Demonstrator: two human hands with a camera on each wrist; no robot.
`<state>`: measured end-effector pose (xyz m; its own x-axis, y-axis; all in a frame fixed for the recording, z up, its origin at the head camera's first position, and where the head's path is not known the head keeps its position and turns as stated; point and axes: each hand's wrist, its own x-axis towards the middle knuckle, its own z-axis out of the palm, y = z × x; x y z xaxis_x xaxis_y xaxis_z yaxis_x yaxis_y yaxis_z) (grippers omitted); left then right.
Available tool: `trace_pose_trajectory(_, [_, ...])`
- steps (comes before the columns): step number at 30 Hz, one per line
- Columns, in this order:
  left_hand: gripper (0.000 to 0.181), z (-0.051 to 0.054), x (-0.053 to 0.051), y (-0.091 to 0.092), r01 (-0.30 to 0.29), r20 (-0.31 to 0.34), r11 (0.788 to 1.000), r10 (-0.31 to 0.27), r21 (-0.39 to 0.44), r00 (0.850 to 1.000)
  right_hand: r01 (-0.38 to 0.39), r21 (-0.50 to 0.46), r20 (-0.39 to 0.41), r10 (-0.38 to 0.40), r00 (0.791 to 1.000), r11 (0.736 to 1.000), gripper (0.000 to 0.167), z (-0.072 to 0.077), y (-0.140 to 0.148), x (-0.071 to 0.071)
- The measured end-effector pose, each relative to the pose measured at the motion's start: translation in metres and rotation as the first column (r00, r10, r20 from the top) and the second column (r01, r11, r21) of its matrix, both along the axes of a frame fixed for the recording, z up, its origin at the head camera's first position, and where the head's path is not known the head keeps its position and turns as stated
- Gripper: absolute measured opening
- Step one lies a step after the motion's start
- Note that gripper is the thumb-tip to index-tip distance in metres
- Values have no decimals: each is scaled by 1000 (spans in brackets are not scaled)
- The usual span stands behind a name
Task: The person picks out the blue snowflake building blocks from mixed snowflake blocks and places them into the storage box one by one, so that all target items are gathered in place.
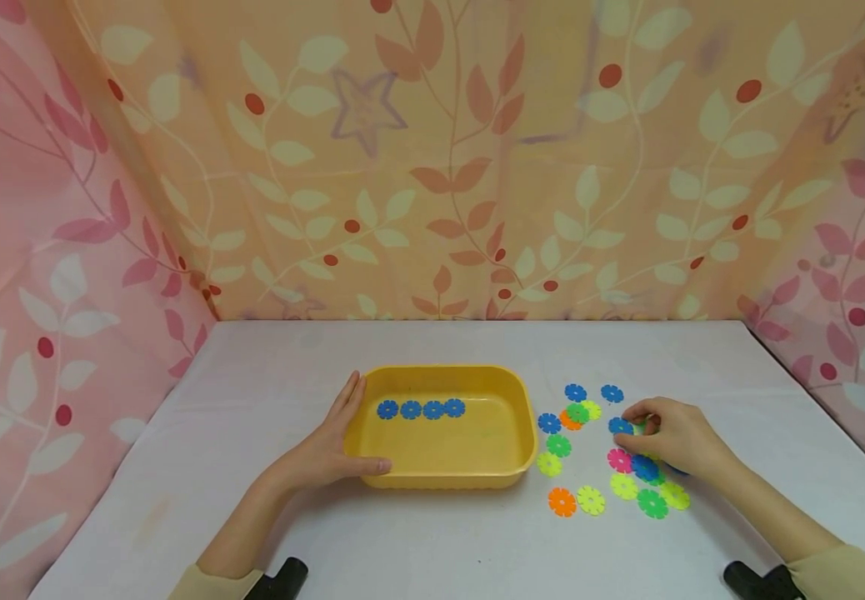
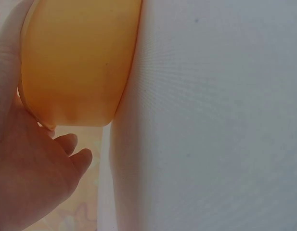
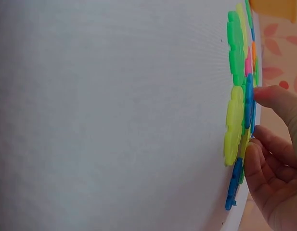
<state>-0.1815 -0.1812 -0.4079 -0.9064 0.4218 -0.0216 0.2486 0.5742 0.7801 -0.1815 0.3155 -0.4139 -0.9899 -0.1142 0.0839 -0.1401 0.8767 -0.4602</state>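
My left hand (image 1: 320, 446) rests on the left end of a yellow plastic tray (image 1: 440, 481), fingers straight along its left wall and thumb across the front rim. In the left wrist view, the tray (image 2: 81, 62) stands beside the hand (image 2: 32, 168). Four notched blue discs (image 1: 433, 410) lie in a row inside it. To the right, my right hand (image 1: 676, 429) pinches a blue disc (image 1: 620, 426) between thumb and forefinger, low over the loose discs. The right wrist view shows that hand (image 3: 278, 163) beside the discs, partly hiding some.
Loose notched discs are spread right of the tray: an orange disc (image 1: 562, 502), a yellow disc (image 1: 591, 500), a green disc (image 1: 652, 503), a pink disc (image 1: 619, 460) and several others, some overlapping. A white cloth (image 1: 432, 550) covers the table. Patterned curtains (image 1: 447, 167) hang behind and at both sides.
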Motion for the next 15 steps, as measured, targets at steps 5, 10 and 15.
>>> trace_pose_trajectory(5, [122,0,0,0,1,0,1000,-1,1,1000,2,0,4,-2,1000,1000,43,-2,0,-1])
trace_pose_trajectory(10, [123,0,0,0,0,-2,1000,0,-1,1000,0,4,-3,0,1000,1000,41,-1,0,-1])
trace_pose_trajectory(15, [123,0,0,0,1,-6,1000,-1,1,1000,1,-3,2,-1,1000,1000,41,-2,-2,-1])
